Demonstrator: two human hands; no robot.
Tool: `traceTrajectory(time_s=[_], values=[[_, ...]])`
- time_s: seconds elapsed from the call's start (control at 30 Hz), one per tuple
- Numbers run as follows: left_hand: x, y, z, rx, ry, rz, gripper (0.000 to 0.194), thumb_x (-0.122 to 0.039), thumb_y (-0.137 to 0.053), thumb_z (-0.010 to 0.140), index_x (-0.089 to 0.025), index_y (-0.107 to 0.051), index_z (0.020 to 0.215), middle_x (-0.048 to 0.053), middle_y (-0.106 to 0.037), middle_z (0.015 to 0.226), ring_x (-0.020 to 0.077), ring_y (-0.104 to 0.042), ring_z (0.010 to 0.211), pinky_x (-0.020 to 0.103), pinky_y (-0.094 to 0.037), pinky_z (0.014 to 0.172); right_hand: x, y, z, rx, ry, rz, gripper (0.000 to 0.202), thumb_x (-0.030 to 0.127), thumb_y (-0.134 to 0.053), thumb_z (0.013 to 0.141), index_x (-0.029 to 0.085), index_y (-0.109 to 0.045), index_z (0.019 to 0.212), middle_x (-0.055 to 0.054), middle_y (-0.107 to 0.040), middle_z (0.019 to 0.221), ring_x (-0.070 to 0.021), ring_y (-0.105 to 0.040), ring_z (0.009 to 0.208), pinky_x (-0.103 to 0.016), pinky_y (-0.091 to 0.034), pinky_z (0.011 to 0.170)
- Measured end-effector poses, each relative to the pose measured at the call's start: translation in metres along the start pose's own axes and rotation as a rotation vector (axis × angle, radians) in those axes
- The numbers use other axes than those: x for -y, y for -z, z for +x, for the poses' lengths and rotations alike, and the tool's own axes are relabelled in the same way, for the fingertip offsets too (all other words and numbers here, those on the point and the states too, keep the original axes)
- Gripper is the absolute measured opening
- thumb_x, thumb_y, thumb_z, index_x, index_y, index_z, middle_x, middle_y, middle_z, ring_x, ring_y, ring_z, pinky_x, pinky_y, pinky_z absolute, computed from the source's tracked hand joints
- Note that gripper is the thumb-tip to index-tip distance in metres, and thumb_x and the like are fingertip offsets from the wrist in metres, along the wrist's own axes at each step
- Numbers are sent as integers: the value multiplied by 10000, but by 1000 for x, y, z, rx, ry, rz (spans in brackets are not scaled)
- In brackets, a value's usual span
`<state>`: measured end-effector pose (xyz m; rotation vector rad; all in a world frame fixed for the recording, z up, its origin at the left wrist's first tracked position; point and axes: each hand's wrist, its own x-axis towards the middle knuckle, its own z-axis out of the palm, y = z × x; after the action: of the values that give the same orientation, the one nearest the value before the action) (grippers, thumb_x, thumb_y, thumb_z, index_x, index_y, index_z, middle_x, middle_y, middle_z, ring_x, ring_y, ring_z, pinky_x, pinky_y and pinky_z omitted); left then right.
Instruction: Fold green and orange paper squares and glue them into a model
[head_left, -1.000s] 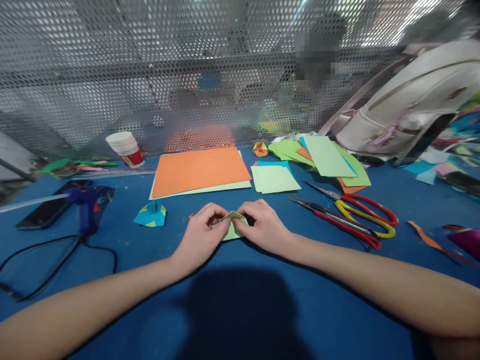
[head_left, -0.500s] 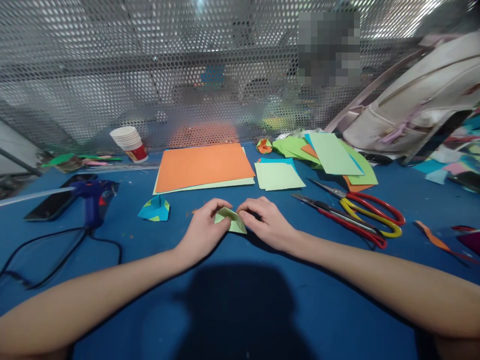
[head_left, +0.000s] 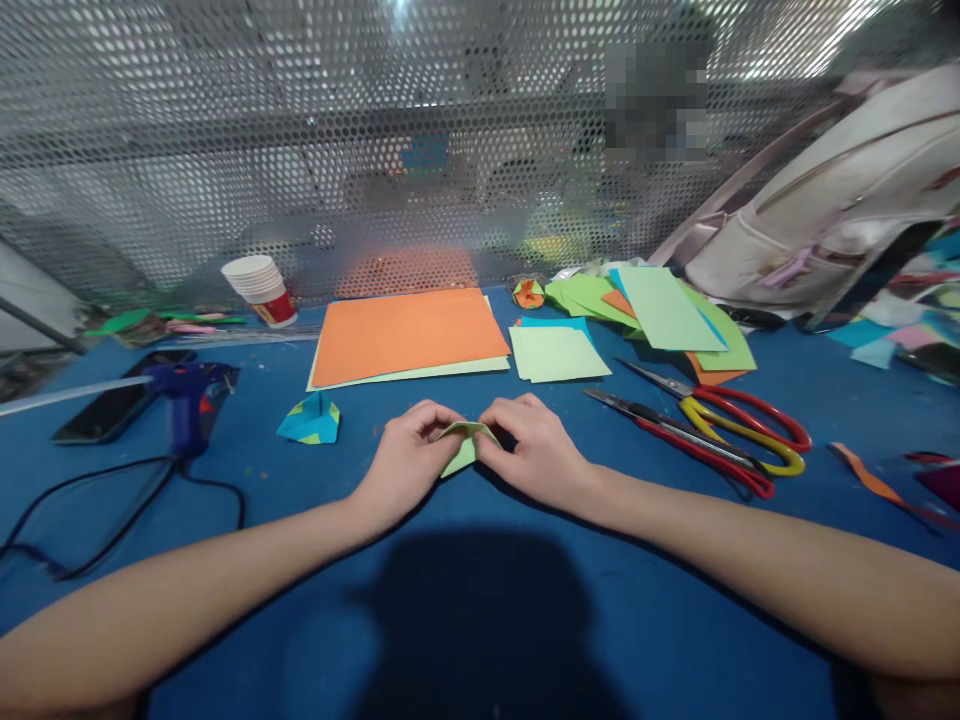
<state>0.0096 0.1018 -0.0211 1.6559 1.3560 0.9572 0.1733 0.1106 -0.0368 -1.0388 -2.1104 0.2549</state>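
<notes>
Between my two hands is a small folded piece of light green paper (head_left: 460,455), creased along its top and standing just above the blue table. My left hand (head_left: 411,450) pinches its left side between thumb and fingers. On the right side, my right hand (head_left: 531,442) grips it the same way, with some fingertips hidden behind the paper. To the left of my hands lies a folded blue and green paper piece (head_left: 310,420). Behind them, a stack of light green squares (head_left: 559,353) rests beside a large orange sheet (head_left: 409,338).
Two pairs of scissors, one red-handled (head_left: 705,450) and one yellow-and-red (head_left: 750,425), lie at right. A blue glue gun (head_left: 184,400) with its cord is at left, near a phone (head_left: 101,410). Paper cups (head_left: 262,290) and a backpack (head_left: 832,200) stand by the perforated metal screen (head_left: 315,150).
The green paper has been turned and bent between my fingers, its lower point now facing down-left. My left thumb has moved off its front face, and my right hand has shifted slightly.
</notes>
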Motion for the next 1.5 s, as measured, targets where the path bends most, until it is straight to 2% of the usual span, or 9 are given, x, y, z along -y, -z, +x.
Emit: traceTrajectory(time_s=[0.33, 0.5, 0.77, 0.93, 1.07, 1.23, 1.33, 1.43, 1.5], values=[[2, -1, -1, -29, -12, 16, 84, -214, -558, 736, -159, -612, 703, -8, -576, 706, 119, -503, 678, 237, -395, 641, 0, 0, -2, 33, -28, -17, 206, 222, -470, 814, 184, -472, 611, 27, -504, 571, -108, -435, 559, -279, -324, 663], [-4, 6, 4, 11, -11, 4, 89, -184, -549, 713, -169, -628, 750, -17, -598, 691, 118, -526, 647, 230, -409, 600, 1, 9, 2, 100, -187, 173, 249, 348, -398, 880, 193, -556, 767, -15, -606, 722, -145, -519, 663, -286, -364, 666], [-24, 41, 16, -32, 156, -199, 179, -159, -523, 647, -178, -652, 768, 3, -649, 718, 130, -566, 609, 241, -432, 572, -2, 11, 7, 142, -386, 346, 362, 470, -376, 893, 191, -582, 789, -19, -593, 692, -166, -561, 690, -285, -409, 656], [-15, 69, 9, 38, 253, -191, 295, -135, -455, 635, -199, -682, 812, 35, -713, 833, 173, -630, 747, 272, -477, 660, -2, 9, 7, 164, -414, 398, 371, 477, -388, 888, 183, -596, 798, -19, -581, 688, -161, -558, 686, -280, -413, 650], [-3, 81, 5, -78, 303, -43, 376, -132, -457, 628, -199, -685, 920, 36, -712, 988, 195, -634, 908, 304, -479, 789, -1, 9, 7, 179, -425, 411, 367, 476, -394, 888, 182, -598, 807, -14, -574, 686, -158, -559, 689, -271, -411, 639], [6, 93, 9, -60, 257, 17, 451, -150, -477, 636, -161, -661, 1048, 93, -658, 1150, 216, -600, 1057, 346, -447, 913, -1, 8, 6, 181, -404, 399, 364, 473, -392, 889, 183, -596, 807, -14, -577, 686, -163, -573, 706, -276, -419, 662], [1, 100, 11, -109, 194, 132, 453, -169, -490, 635, -154, -658, 1055, 102, -680, 1093, 230, -629, 986, 346, -478, 858, -1, 8, 7, 182, -399, 392, 361, 467, -388, 890, 185, -594, 800, -17, -583, 694, -164, -573, 702, -278, -420, 661], [-12, 110, 13, -126, 159, 255, 392, -207, -473, 667, -150, -666, 1004, 80, -710, 866, 203, -657, 721, 331, -507, 701, -1, 9, 7, 187, -402, 396, 356, 462, -388, 891, 187, -592, 793, -18, -591, 702, -161, -573, 700, -273, -419, 657], [-21, 119, 16, -143, 82, 343, 339, -212, -452, 688, -144, -670, 939, 77, -691, 868, 174, -631, 653, 318, -492, 670, 0, 9, 7, 188, -401, 389, 351, 455, -390, 891, 188, -595, 792, -18, -595, 703, -157, -572, 693, -269, -419, 654]])
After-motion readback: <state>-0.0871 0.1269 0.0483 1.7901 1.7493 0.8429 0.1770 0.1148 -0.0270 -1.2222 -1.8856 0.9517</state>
